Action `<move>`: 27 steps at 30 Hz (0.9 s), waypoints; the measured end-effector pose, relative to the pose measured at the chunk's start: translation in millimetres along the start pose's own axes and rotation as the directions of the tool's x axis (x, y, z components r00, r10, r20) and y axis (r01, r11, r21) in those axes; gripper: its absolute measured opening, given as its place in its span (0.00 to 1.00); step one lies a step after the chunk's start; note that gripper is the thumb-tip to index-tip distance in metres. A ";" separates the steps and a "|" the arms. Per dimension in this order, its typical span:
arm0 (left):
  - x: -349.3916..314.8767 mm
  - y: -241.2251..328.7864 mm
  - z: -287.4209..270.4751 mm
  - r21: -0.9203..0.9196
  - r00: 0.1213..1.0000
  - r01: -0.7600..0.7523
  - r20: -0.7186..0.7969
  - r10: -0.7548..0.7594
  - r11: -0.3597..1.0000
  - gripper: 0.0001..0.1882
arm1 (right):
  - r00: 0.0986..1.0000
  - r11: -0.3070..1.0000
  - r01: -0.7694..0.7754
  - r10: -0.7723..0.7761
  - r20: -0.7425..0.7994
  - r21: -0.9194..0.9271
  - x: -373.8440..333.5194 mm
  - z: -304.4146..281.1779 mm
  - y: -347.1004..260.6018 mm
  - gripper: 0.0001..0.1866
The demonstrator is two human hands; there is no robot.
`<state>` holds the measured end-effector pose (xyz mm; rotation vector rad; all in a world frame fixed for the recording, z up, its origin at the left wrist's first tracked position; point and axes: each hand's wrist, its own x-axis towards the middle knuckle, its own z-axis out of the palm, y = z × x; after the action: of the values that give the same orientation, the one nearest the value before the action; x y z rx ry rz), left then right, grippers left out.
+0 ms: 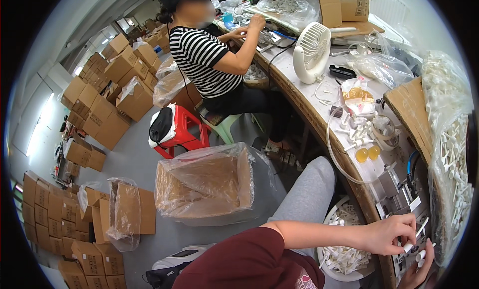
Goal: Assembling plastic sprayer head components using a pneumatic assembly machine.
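Work looks midway, left hand (396, 234) pinching a small white piece (408, 248) tightly and right hand (419, 275) curled around a second piece (420, 257) over the bench (368, 201), though whether white parts (344, 259) heaped in the basin (349, 277) are finished or waiting is unclear.

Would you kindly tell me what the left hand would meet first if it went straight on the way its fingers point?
Most likely the white piece in the right hand, just beyond the left hand; depth is hard to judge in this view.
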<state>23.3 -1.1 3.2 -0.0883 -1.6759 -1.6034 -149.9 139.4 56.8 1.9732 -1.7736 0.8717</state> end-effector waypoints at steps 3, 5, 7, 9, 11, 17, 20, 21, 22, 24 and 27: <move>-10.2 -9.3 4.0 0.141 0.998 -0.063 0.034 0.059 0.988 0.12 | 0.998 0.999 -0.050 0.050 0.038 -0.003 -24.9 -0.7 1.9 0.21; -15.8 -15.3 7.0 0.282 0.995 -0.087 0.074 0.069 0.956 0.12 | 0.989 0.991 -0.136 0.135 0.065 0.001 -37.9 -3.9 0.3 0.20; -20.3 -20.3 9.2 0.440 0.993 -0.076 0.112 0.029 0.895 0.12 | 0.988 0.990 -0.142 0.141 0.061 0.009 -38.7 -4.4 -3.2 0.16; -24.4 -48.1 15.8 0.615 0.985 -0.175 0.100 0.144 0.769 0.12 | 0.985 0.984 -0.169 0.171 0.039 -0.051 -46.8 -2.6 -2.2 0.15; -20.7 -66.5 20.5 0.743 0.972 -0.227 0.128 0.199 0.630 0.12 | 0.993 0.993 -0.114 0.114 0.004 -0.008 -44.8 0.9 0.5 0.19; -9.5 -86.5 33.6 0.874 0.956 -0.290 0.280 0.082 0.390 0.11 | 0.993 0.985 -0.091 0.078 -0.092 -0.146 -53.8 16.2 9.7 0.27; -4.0 -82.9 39.8 0.905 0.934 -0.341 0.357 -0.017 0.254 0.11 | 0.994 0.972 -0.051 0.027 -0.104 -0.228 -60.2 18.9 15.5 0.26; -1.2 -81.6 40.7 0.906 0.931 -0.348 0.365 -0.028 0.241 0.11 | 0.995 0.966 -0.032 0.006 -0.102 -0.258 -58.0 18.7 15.9 0.25; 1.6 -79.5 40.4 0.907 0.927 -0.355 0.373 -0.039 0.227 0.11 | 0.993 0.965 -0.012 -0.019 -0.114 -0.263 -55.2 18.8 13.6 0.20; 3.4 -69.3 36.8 0.901 0.920 -0.366 0.389 -0.059 0.235 0.11 | 0.993 0.962 -0.006 -0.026 -0.113 -0.274 -51.6 17.2 10.3 0.17; 3.7 -80.7 39.0 0.907 0.926 -0.347 0.372 -0.066 0.237 0.12 | 0.991 0.954 0.012 -0.051 -0.123 -0.301 -49.7 17.1 14.6 0.13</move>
<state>-42.7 15.3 -55.5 0.1318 -2.5816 -0.1065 -162.0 164.3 9.8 1.7064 -1.6829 0.6586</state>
